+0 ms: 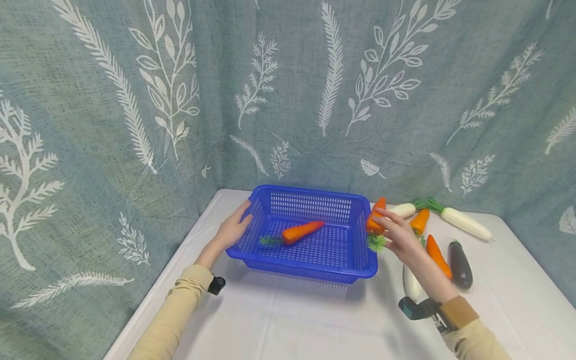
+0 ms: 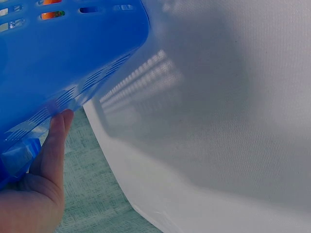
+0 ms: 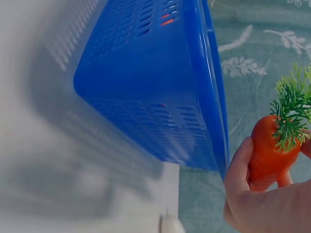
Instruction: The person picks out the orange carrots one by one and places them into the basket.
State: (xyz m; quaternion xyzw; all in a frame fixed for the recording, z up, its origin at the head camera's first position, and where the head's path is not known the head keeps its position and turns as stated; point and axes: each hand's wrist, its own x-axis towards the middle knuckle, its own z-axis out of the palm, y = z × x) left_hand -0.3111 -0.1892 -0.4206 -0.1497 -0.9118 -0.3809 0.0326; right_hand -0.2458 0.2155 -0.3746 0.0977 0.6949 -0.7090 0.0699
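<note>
A blue plastic basket with slotted walls stands on the white table, with an orange carrot with a green top lying inside. At the basket's left end, my left hand holds the rim. The left wrist view shows straight fingers against the outer wall. My right hand grips a second carrot just outside the basket's right end, at about rim height. Its green leaves point back toward the wrist; part of its body is hidden by the fingers.
Right of the basket lie white radishes, a dark eggplant, and more orange carrots. My right forearm partly covers another white vegetable. A grey-green curtain with white leaf prints hangs behind and at the sides of the table.
</note>
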